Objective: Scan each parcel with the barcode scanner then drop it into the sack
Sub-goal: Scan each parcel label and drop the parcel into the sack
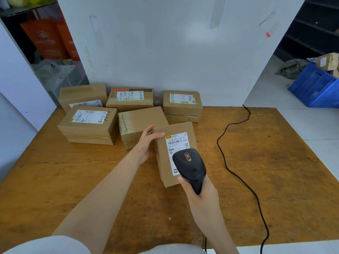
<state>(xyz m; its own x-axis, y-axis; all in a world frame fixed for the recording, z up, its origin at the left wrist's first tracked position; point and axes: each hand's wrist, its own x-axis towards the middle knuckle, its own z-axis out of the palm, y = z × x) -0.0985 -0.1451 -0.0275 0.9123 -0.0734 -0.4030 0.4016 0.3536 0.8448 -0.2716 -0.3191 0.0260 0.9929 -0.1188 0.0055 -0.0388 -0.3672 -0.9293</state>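
Observation:
My left hand grips the upper left edge of a brown cardboard parcel, thumb on top, tilting its white label toward me above the wooden table. My right hand holds the handle of a black barcode scanner, whose head points at the label from just above it and covers the label's lower part. Several more taped parcels lie behind: a stack at the left, one unlabelled box in the middle, others along the wall. No sack is in view.
The scanner's black cable snakes across the table's right half and off its near edge. A white wall panel backs the table. A blue crate with boxes stands on the floor at far right. Shelves hold orange bags at upper left.

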